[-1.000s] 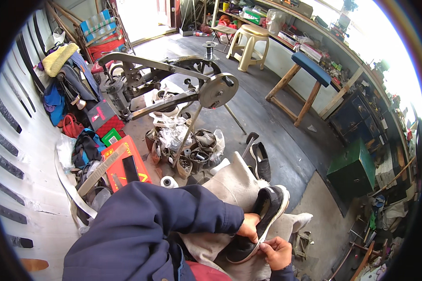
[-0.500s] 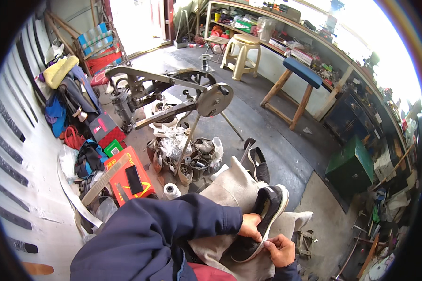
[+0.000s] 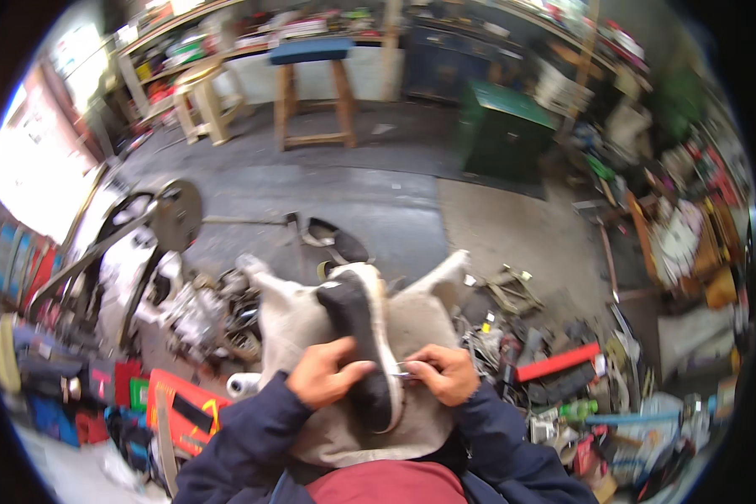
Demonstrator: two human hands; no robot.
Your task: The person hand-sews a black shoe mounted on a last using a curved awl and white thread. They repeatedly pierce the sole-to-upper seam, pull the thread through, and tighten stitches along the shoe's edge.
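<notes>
A black shoe (image 3: 350, 312) with a white sole lies lengthwise on the beige cloth (image 3: 290, 329) over my lap. My left hand (image 3: 326, 375) grips the shoe's left side, its thumb and forefinger pressing on the black upper. At the sole's right edge, my right hand (image 3: 448, 375) pinches a thin shiny metal piece (image 3: 406, 370), blurred and too small to name; its inner end meets the white sole. Beyond the cloth, another black shoe (image 3: 344, 244) rests on the floor.
At the left stands a metal sewing machine (image 3: 179, 216) with a round wheel. An orange-red box (image 3: 176, 420) bears a dark phone, beside a white thread spool (image 3: 244, 385). A blue-topped stool (image 3: 311, 52) and a green cabinet (image 3: 504, 130) stand farther off. Tools clutter the right, around a red bar (image 3: 559, 363).
The view has swung right. My left hand has shifted from inside the shoe's opening to its outer side, and a shiny metal piece now shows in my right fingers.
</notes>
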